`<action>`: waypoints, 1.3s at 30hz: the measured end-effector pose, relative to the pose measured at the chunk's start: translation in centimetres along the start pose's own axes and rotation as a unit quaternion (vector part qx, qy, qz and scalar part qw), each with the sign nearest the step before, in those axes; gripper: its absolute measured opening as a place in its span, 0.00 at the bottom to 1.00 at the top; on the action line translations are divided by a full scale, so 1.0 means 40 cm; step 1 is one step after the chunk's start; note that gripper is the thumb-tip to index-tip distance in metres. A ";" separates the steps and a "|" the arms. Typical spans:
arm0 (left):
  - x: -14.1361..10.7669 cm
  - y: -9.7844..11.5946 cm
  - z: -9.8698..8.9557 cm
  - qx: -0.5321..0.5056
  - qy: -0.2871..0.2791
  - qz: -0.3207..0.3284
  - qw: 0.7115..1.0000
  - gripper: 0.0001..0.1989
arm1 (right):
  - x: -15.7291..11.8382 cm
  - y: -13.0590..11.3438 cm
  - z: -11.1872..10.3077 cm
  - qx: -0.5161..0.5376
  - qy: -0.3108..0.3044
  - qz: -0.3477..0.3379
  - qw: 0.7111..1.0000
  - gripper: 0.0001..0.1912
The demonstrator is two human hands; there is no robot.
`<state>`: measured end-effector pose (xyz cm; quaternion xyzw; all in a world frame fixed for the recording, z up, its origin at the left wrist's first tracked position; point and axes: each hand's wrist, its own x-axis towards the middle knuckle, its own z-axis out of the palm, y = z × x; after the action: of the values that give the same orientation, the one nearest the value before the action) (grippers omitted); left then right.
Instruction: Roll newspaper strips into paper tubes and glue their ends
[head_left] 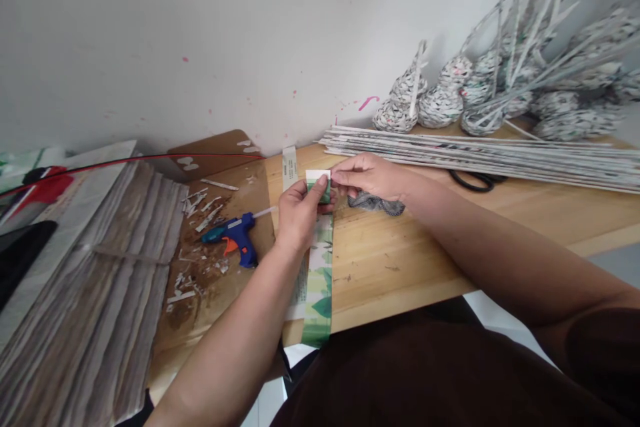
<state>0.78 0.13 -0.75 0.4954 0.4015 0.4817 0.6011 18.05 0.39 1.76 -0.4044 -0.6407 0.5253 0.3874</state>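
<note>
A long green-and-white printed paper strip runs from my hands down over the table's front edge. My left hand is closed on its upper end, the thumb pressed flat on top near a white edge. At the right corner of that end, my right hand pinches with thumb and forefinger on the paper. Another printed strip lies on the table behind and under my left hand. Just below my right hand rests a crumpled dark mesh cloth.
Left of my hands, a blue glue gun lies on a stained brown board among paper scraps. A tall stack of newspaper strips stands further left. Rolled paper sticks, black-handled scissors and woven paper forms lie toward the right back.
</note>
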 end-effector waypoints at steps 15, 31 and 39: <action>0.003 -0.007 -0.005 0.051 0.006 0.010 0.999 0.18 | 0.010 0.028 0.004 -0.038 0.038 -0.014 0.998 0.19; 0.008 -0.013 -0.007 0.070 0.000 -0.001 0.998 0.19 | 0.018 0.046 0.017 0.045 0.077 0.012 0.996 0.13; 0.002 -0.005 -0.002 0.051 -0.007 -0.013 0.999 0.18 | 0.021 0.049 0.011 0.064 0.085 0.016 0.994 0.14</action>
<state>0.76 0.23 -0.95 0.5237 0.4273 0.4494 0.5841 17.55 1.27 -0.19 -0.4315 -0.5641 0.5354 0.4571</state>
